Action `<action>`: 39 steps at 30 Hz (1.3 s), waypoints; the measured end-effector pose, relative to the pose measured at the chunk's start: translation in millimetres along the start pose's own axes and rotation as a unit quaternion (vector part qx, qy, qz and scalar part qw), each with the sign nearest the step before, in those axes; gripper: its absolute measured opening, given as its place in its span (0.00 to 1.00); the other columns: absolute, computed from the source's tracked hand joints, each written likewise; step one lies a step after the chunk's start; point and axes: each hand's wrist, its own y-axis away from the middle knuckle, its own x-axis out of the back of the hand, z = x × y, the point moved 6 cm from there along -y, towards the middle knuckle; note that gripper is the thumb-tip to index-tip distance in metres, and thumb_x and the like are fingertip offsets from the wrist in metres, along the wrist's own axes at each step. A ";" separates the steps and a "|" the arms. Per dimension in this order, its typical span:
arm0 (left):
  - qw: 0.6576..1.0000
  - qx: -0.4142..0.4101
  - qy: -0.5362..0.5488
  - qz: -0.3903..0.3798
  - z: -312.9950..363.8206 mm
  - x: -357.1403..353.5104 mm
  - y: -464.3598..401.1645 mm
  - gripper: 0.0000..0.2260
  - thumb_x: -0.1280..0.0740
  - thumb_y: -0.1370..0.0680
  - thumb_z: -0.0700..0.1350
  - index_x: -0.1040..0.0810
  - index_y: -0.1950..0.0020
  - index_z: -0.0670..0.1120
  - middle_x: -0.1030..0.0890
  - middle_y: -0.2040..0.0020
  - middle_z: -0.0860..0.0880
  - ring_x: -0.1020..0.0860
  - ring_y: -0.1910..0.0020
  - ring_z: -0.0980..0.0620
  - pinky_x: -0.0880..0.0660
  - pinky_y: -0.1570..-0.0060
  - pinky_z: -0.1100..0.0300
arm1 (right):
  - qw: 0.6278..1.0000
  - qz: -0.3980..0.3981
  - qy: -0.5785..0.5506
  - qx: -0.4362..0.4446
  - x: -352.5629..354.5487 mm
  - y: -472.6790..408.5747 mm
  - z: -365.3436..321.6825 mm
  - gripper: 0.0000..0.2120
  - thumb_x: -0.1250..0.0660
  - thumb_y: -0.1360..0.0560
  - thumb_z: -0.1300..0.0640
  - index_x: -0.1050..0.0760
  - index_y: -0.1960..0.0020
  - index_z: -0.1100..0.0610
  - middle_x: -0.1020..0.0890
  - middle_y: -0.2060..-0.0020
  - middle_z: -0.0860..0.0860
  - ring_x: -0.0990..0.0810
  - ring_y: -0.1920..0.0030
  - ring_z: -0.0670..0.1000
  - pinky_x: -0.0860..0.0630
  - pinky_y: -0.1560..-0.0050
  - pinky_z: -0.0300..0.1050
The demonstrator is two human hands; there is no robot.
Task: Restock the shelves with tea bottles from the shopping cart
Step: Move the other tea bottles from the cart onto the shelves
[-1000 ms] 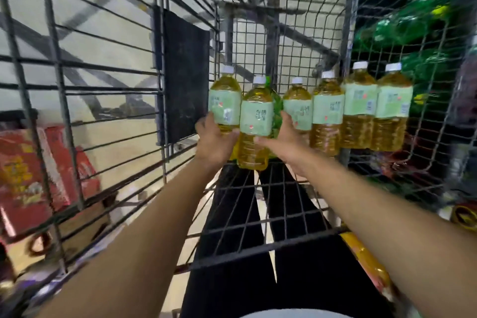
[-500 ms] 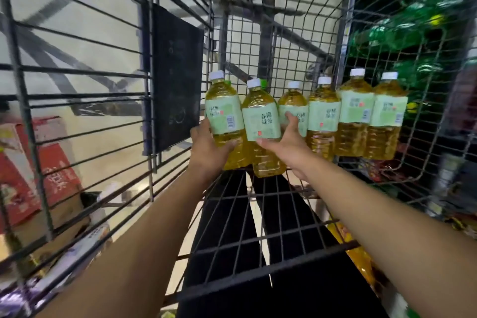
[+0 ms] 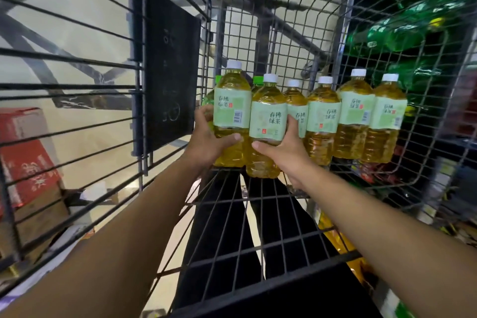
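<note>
Amber tea bottles [image 3: 267, 126] in both hands' [image 3: 206, 137] grip

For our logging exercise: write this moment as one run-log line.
left hand: grips left tea bottle | right hand: grips next tea bottle | four bottles standing in cart

Amber tea bottles [image 3: 356, 121] wear pale-green labels and white caps.

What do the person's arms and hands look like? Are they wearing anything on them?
Both arms are bare right up to the bottom of the picture: no sleeves show. The left hand and the right hand have no gloves, and no rings, watch or bracelet can be seen. The thumbnails look short and plain.
</note>
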 end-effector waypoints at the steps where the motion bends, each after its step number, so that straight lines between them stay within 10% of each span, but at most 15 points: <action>1: 1.000 0.000 0.001 -0.005 -0.6 1.0 -0.9 0.40 0.22 0.28 0.37 0.41 0.24 0.54 0.28 0.36 0.56 0.24 0.40 0.55 0.18 0.54 0.59 | 1.000 0.000 -0.005 0.002 -0.1 -0.1 -0.1 0.49 0.20 0.29 0.59 0.49 0.22 0.43 0.24 0.34 0.44 0.26 0.32 0.48 0.28 0.30 0.57; 8: 0.997 -0.001 0.039 -0.067 10.6 -8.7 -5.5 0.30 0.27 0.22 0.46 0.34 0.24 0.60 0.17 0.39 0.53 0.15 0.47 0.54 0.17 0.55 0.56 | 0.998 -0.022 -0.050 0.012 5.1 -4.4 -4.1 0.44 0.22 0.27 0.56 0.44 0.21 0.45 0.21 0.42 0.37 0.24 0.42 0.35 0.26 0.44 0.36; 14: 0.996 0.011 0.034 -0.077 24.8 -9.5 4.8 0.31 0.25 0.24 0.49 0.33 0.24 0.60 0.17 0.38 0.51 0.14 0.48 0.53 0.16 0.54 0.52 | 0.991 -0.031 -0.132 -0.005 16.8 5.0 -7.4 0.36 0.22 0.28 0.58 0.33 0.25 0.43 0.16 0.40 0.47 0.17 0.40 0.51 0.21 0.36 0.60; 19: 0.997 -0.018 0.025 -0.076 49.2 -6.5 52.9 0.29 0.25 0.25 0.50 0.30 0.26 0.58 0.16 0.39 0.52 0.15 0.45 0.49 0.16 0.51 0.49 | 0.988 -0.041 -0.149 0.029 24.9 50.6 -25.6 0.39 0.22 0.27 0.55 0.36 0.23 0.41 0.21 0.34 0.45 0.22 0.36 0.45 0.24 0.39 0.43; 24: 0.993 -0.052 0.021 -0.103 90.5 -9.5 115.9 0.32 0.25 0.27 0.48 0.32 0.24 0.57 0.16 0.40 0.51 0.16 0.43 0.46 0.17 0.53 0.51 | 0.985 -0.016 -0.159 0.061 44.9 119.3 -47.0 0.40 0.22 0.28 0.52 0.37 0.23 0.37 0.22 0.36 0.38 0.25 0.34 0.44 0.33 0.26 0.51; 29: 0.981 -0.126 -0.048 -0.143 129.6 -26.0 169.7 0.31 0.24 0.24 0.46 0.32 0.26 0.61 0.19 0.34 0.51 0.20 0.35 0.46 0.21 0.40 0.41 | 0.971 0.045 -0.214 0.095 73.8 195.5 -55.7 0.38 0.27 0.23 0.62 0.41 0.22 0.40 0.39 0.52 0.30 0.35 0.57 0.24 0.42 0.58 0.12; 31: 0.971 -0.158 -0.085 -0.156 140.1 -38.7 185.8 0.33 0.23 0.25 0.48 0.33 0.24 0.62 0.22 0.31 0.50 0.23 0.32 0.43 0.23 0.38 0.37 | 0.961 0.078 -0.241 0.114 82.5 216.4 -42.0 0.40 0.25 0.26 0.61 0.40 0.22 0.40 0.33 0.45 0.31 0.35 0.51 0.17 0.36 0.50 0.16; 39: 0.937 -0.197 -0.169 -0.234 130.5 -113.8 255.6 0.37 0.20 0.31 0.55 0.33 0.27 0.70 0.24 0.28 0.54 0.25 0.29 0.45 0.26 0.33 0.38 | 0.906 0.129 -0.366 0.170 109.8 298.4 36.6 0.46 0.20 0.38 0.47 0.36 0.24 0.35 0.21 0.33 0.43 0.25 0.30 0.48 0.27 0.29 0.58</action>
